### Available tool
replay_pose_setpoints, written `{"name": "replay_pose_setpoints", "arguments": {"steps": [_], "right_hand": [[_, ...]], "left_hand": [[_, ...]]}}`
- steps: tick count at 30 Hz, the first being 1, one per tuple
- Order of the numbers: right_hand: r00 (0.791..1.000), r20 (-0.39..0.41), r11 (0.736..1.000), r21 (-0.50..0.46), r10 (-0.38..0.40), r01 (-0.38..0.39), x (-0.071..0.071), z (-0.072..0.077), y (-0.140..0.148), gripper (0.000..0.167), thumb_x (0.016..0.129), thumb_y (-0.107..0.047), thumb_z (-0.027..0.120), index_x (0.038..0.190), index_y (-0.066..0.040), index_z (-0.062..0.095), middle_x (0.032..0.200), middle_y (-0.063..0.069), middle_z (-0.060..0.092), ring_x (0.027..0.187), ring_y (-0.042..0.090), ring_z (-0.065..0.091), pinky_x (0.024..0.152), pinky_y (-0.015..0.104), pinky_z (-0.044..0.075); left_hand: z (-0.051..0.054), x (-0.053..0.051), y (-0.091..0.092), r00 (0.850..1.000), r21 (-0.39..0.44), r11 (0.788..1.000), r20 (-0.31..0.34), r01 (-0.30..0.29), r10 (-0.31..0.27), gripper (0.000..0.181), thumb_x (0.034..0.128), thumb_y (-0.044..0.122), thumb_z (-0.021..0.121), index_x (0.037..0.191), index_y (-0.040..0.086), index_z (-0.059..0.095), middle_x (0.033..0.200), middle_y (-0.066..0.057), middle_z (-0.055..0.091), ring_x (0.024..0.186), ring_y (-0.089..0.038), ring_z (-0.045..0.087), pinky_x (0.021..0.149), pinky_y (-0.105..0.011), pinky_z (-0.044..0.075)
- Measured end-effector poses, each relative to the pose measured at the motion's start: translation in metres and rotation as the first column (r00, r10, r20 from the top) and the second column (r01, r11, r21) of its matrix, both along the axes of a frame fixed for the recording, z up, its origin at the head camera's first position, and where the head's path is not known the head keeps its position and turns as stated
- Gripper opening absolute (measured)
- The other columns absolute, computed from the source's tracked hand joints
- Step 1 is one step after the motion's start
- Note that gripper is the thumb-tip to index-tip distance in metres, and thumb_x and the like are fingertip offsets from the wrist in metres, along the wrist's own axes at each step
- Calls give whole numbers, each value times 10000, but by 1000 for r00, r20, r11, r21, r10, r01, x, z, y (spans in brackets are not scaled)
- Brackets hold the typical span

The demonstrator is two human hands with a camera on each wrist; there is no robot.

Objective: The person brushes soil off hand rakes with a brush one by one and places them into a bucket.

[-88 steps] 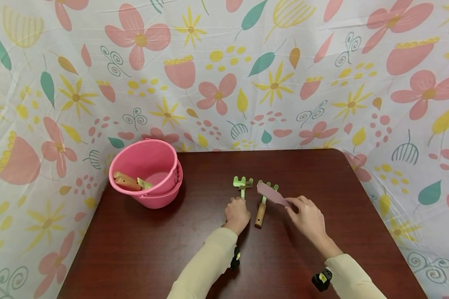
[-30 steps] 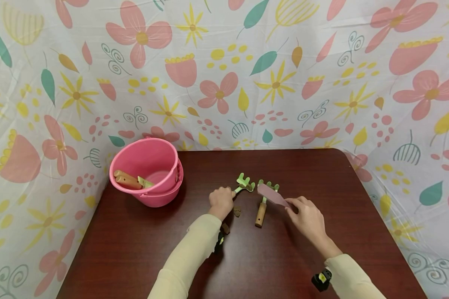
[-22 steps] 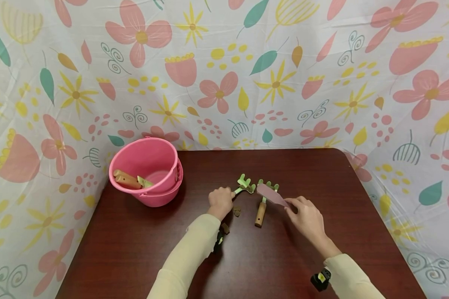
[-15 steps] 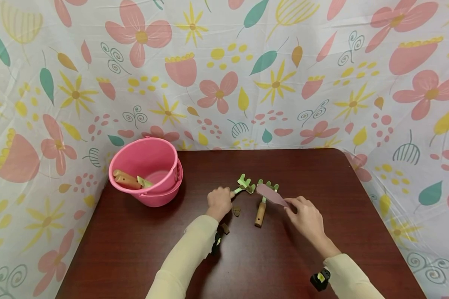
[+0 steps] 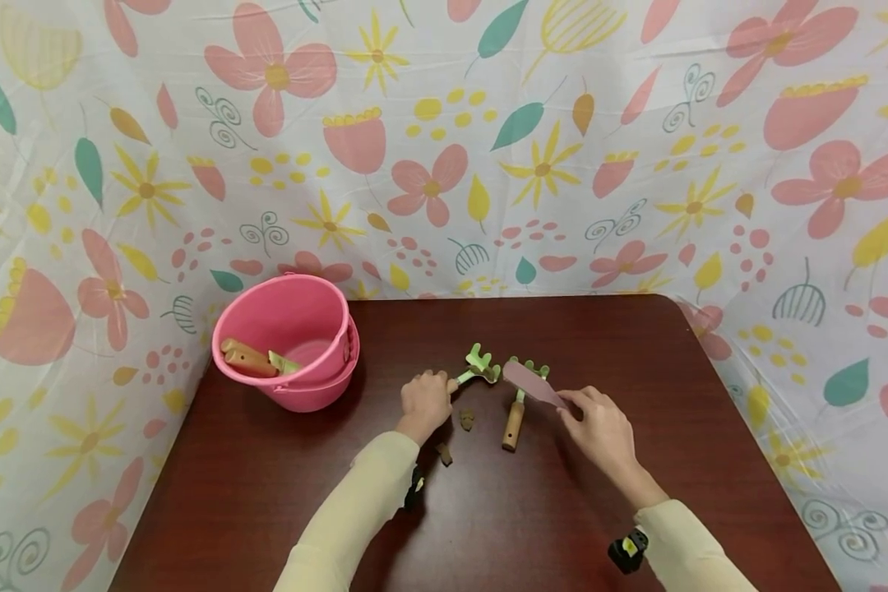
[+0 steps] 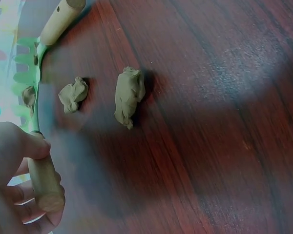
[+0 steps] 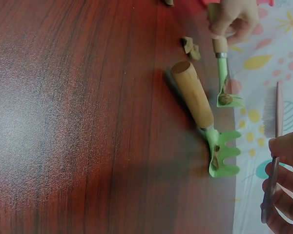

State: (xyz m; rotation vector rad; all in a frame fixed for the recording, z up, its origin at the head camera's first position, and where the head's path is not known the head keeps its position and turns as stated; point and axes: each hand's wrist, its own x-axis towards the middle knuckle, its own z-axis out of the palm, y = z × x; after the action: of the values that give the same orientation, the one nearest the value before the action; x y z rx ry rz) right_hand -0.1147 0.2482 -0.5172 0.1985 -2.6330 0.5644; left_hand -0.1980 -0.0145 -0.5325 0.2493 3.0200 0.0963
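"Wooden-handled, that pronged green rake (image 5: 481,363)?"
"Fingers of the left hand (image 5: 425,403) curl round it, left of the loose rake (image 5: 514,423)."
"The right hand (image 5: 599,427)?"
"Pinching a bristled pink brush (image 5: 530,383) near the loose rake; clay-like lumps (image 5: 467,420) lie left of that rake."

Shows a small rake (image 7: 222,68) with light-green prongs, a narrow green neck and a round wooden handle, gripped in the left fingers (image 6: 23,193). Slants away toward the far right, with a brown lump (image 7: 225,99) stuck to its head. Also shows a flat pink brush (image 5: 530,382) with pale bristles along one side, pinched by the right fingers (image 7: 284,198). Hangs above the counter (image 5: 533,510), slanting away to the left
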Motion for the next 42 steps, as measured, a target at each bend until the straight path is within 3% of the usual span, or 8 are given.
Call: {"name": "replay_pose_setpoints", "arguments": {"steps": [12, 20, 33, 42], "right_hand": [[1000, -3, 1000, -13, 3, -3, -1, 2, -5, 252, 742, -155, 744, 991, -156, 703, 844, 40, 630, 593, 136, 499, 443, 271, 359], [1000, -14, 1000, -21, 17, -18, -2, 8, -12, 245, 743, -163, 743, 985, -147, 706, 832, 18, 626, 597, 126, 502, 453, 267, 357], [998, -26, 998, -43, 51, -52, -4, 18, -28, 255, 743, -179, 746, 995, -169, 707, 837, -21, 620, 608, 98, 483, 469, 259, 362], [997, -41, 996, -64, 64, -67, -8, 29, -43, 250, 741, -150, 726, 987, -192, 712, 826, -31, 615, 608, 99, 467, 487, 274, 366]], "left_hand": [[1, 10, -19, 995, 52, 997, -81, 64, -60, 254, 816, 330, 658, 1033, 201, 623, 876, -6, 603, 750, -200, 607, 552, -376, 494], [8, 20, -33, 976, 79, 991, -200, 109, -91, 207, 771, 305, 699, 926, 187, 631, 791, -8, 587, 712, -206, 605, 515, -384, 481], [30, 27, -41, 926, 69, 981, -349, 180, -145, 204, 728, 283, 728, 865, 167, 631, 727, -14, 575, 646, -198, 591, 462, -368, 471], [49, 34, -43, 930, 82, 984, -347, 158, -120, 213, 736, 284, 725, 890, 166, 639, 743, -19, 576, 671, -202, 593, 474, -379, 479]]}}
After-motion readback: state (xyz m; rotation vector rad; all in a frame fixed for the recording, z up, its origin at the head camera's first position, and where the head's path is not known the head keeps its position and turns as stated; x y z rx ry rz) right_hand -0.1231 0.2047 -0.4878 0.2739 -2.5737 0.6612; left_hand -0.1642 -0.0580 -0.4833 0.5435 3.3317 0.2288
